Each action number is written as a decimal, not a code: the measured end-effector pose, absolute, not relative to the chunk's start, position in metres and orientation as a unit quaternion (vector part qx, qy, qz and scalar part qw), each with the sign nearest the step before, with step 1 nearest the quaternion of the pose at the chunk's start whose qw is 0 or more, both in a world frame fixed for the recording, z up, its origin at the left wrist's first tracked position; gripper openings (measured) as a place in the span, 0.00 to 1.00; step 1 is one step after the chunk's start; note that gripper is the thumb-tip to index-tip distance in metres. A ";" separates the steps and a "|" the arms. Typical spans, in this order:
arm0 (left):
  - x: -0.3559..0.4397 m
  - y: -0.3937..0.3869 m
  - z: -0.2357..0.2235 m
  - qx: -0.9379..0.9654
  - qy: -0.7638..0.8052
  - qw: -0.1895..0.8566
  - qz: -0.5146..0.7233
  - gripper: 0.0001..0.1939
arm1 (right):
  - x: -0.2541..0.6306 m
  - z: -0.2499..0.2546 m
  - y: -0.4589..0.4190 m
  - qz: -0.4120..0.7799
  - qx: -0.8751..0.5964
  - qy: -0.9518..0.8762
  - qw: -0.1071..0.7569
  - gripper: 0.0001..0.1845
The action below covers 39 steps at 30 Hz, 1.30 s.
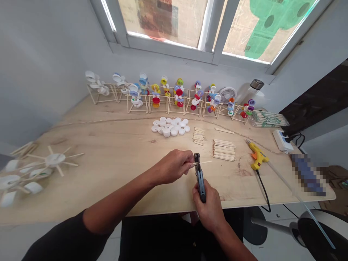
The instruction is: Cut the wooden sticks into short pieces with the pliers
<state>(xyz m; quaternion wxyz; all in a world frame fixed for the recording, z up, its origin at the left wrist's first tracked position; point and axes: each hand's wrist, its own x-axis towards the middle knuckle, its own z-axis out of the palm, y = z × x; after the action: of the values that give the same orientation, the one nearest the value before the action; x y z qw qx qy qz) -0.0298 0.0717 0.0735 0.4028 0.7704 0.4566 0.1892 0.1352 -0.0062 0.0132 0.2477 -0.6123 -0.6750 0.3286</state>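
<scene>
1. Wooden craft stick (pixel 205 162) sits above the surface (pixel 116 174), pinched by your left hand (pixel 174 166), fingers closed on it, its far end passing the head of the dark pliers (pixel 199 177)
2. Your right hand (pixel 209 210) clenches the pliers' handles; keep the stick square in their head
3. Yellow glue gun (pixel 257 156) nearby shows no readable writing

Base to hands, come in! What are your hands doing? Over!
Left hand pinching thin pale wooden stick. Right hand gripping black metal hand cutter at stick. Yellow glue gun off right, not touching. Over.
</scene>
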 end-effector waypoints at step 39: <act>-0.017 0.039 0.041 0.348 0.437 0.705 0.437 0.16 | 0.142 0.012 -0.006 0.398 -0.590 -0.647 0.275 0.03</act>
<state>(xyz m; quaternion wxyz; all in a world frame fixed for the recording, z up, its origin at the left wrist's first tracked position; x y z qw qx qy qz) -0.0173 0.0392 0.0413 0.7047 0.3477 0.4373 0.4374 0.1421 -0.0063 0.0122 0.2752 -0.5898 -0.6465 0.3979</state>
